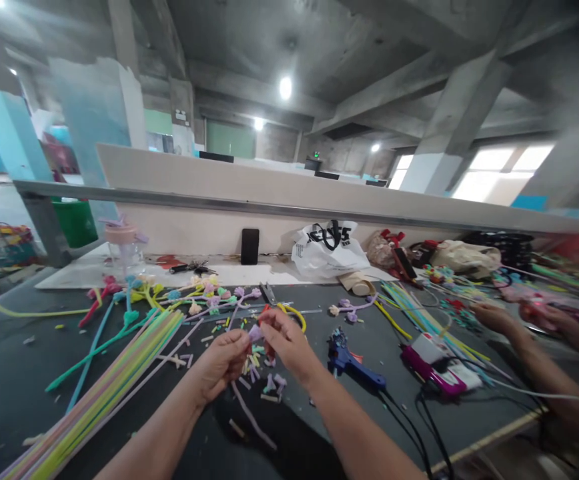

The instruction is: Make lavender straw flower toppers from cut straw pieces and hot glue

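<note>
A blue-and-white pillar [92, 100] rises beyond the dark desk [9, 353], where a striped bundle of fuzzy stems [119, 383] lies left of the left hand [224, 360]. Close together, left and right hand [287, 341] pinch a small, pale lilac piece [255, 333], their fingertips hiding its ends; its exact shape is unclear.

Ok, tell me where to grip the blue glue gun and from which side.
Probably by the handle of the blue glue gun, coming from the near right: it lies on the table with that slim part angled that way, away from the bulkier far end.
</note>
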The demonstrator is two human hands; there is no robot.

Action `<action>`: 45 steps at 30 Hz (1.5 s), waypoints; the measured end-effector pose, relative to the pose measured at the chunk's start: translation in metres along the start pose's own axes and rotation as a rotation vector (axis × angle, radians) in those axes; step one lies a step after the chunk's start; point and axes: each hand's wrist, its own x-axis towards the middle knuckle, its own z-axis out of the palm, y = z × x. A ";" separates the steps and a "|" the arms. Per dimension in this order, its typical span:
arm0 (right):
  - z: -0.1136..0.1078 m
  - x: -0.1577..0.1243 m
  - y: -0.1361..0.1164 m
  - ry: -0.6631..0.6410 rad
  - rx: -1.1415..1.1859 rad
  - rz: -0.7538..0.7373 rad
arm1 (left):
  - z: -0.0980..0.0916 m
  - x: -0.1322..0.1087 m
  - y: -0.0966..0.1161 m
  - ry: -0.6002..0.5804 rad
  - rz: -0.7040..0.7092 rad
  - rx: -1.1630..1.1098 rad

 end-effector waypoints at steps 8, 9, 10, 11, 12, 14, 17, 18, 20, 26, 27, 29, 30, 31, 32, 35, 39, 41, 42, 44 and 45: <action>0.005 -0.011 -0.007 0.081 -0.028 0.128 | 0.021 0.000 0.004 0.166 0.277 0.413; 0.004 -0.012 -0.006 0.092 -0.034 0.135 | 0.022 -0.001 0.004 0.172 0.304 0.458; 0.003 -0.012 -0.005 0.100 -0.037 0.142 | 0.022 -0.003 0.004 0.170 0.326 0.497; 0.002 -0.013 -0.004 0.103 -0.039 0.149 | 0.023 -0.004 0.004 0.165 0.344 0.531; 0.001 -0.014 -0.004 0.102 -0.037 0.155 | 0.023 -0.005 0.004 0.156 0.358 0.559; 0.000 -0.016 -0.005 0.093 -0.027 0.162 | 0.023 -0.006 0.004 0.126 0.375 0.599; -0.004 -0.018 -0.006 0.080 -0.015 0.165 | 0.020 -0.004 0.004 0.064 0.368 0.624; -0.005 -0.019 -0.006 0.076 -0.017 0.162 | 0.019 -0.003 0.004 0.044 0.358 0.623; -0.007 -0.019 -0.006 0.067 -0.020 0.155 | 0.015 0.000 0.003 0.013 0.327 0.606; -0.012 -0.019 -0.012 0.069 -0.038 0.165 | 0.009 0.002 0.003 -0.130 0.233 0.509; -0.012 -0.019 -0.013 0.064 -0.041 0.170 | 0.010 0.001 0.004 -0.149 0.227 0.497; -0.012 -0.019 -0.013 0.045 -0.057 0.182 | 0.011 0.000 0.003 -0.167 0.211 0.488; -0.013 -0.018 -0.013 0.032 -0.071 0.186 | 0.012 0.000 0.002 -0.169 0.200 0.490; -0.013 -0.018 -0.012 0.015 -0.084 0.190 | 0.013 0.000 0.000 -0.167 0.189 0.496; -0.013 -0.017 -0.011 -0.003 -0.093 0.194 | 0.013 0.001 -0.001 -0.164 0.180 0.504; -0.014 -0.015 -0.009 -0.053 -0.097 0.216 | 0.014 0.002 -0.004 -0.153 0.179 0.531; -0.015 -0.012 -0.008 -0.090 -0.141 0.252 | 0.016 0.002 -0.004 -0.113 0.223 0.591; -0.016 -0.011 -0.008 -0.100 -0.154 0.262 | 0.017 0.001 -0.003 -0.091 0.259 0.625; -0.016 -0.010 -0.008 -0.103 -0.152 0.266 | 0.018 0.001 -0.003 -0.081 0.278 0.639; -0.017 -0.010 -0.009 -0.109 -0.142 0.275 | 0.020 0.000 -0.005 -0.055 0.314 0.662; -0.017 -0.009 -0.010 -0.111 -0.138 0.280 | 0.022 0.000 -0.006 -0.040 0.329 0.670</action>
